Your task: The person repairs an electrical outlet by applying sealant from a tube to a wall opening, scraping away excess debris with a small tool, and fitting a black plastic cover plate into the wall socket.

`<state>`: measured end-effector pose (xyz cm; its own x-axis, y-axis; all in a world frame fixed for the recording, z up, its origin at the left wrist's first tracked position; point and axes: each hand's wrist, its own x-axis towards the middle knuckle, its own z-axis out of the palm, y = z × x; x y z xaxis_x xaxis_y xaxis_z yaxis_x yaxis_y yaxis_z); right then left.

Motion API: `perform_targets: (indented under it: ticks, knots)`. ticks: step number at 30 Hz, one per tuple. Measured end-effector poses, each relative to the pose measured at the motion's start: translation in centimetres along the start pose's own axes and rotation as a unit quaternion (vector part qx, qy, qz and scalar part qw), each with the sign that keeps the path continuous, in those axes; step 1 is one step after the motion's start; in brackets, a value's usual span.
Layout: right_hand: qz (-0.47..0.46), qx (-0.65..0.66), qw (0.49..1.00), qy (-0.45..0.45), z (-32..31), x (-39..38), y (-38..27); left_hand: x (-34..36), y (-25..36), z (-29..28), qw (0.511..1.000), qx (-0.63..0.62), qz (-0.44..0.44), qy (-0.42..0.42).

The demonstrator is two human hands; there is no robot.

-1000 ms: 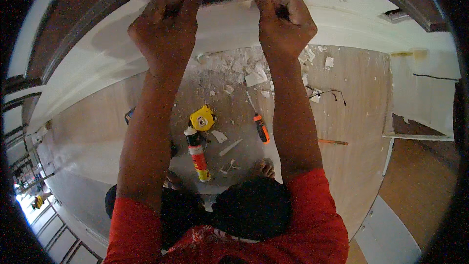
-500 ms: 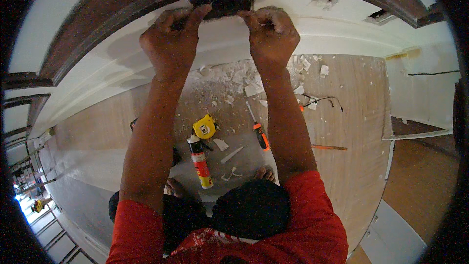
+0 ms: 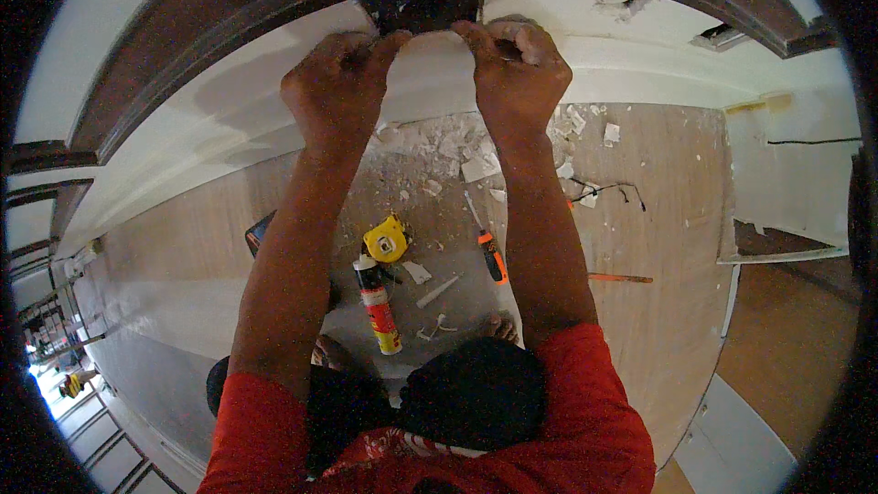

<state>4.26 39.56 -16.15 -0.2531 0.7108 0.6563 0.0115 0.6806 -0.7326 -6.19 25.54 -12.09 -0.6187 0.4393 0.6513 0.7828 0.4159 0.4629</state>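
Observation:
A dark rectangular opening (image 3: 430,9) is cut in the white wall panel (image 3: 428,64), just under a dark wooden frame. At its lower edge my left hand (image 3: 340,82) is closed, thumb and fingers pinching the panel's edge near the left corner. My right hand (image 3: 521,73) pinches the same edge toward the right corner, its other fingers curled. The fingertips partly hide the edge. Whether a loose piece lies between them cannot be made out.
Below lie white broken pieces (image 3: 480,165), a screwdriver (image 3: 491,254), a yellow tape measure (image 3: 386,240), a red and yellow spray can (image 3: 380,308), a black wire (image 3: 608,187) and an orange-brown strip (image 3: 622,277). A smaller hole (image 3: 721,34) opens in the wall at right.
Both hands have come slightly down and to the right in the picture, still closed at the opening's lower edge. More of the dark opening shows above them.

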Motion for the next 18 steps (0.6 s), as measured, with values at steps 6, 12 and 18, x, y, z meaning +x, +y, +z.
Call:
perform_targets:
  ticks: [6, 12, 18]
  knots:
    - [-0.004, 0.002, 1.0, 0.003, -0.1, 0.0, -0.3, -0.5, -0.4, 0.7, 1.0, 0.01, -0.026, -0.013]
    - [0.069, 0.022, 0.997, 0.009, 0.2, -0.5, -1.2, -1.0, -0.3, 1.3, 0.998, -0.032, -0.035, 0.029]
    - [0.095, 0.026, 0.995, 0.017, 0.2, -0.2, -1.0, -0.8, -0.7, 1.7, 0.996, 0.002, 0.087, 0.037]
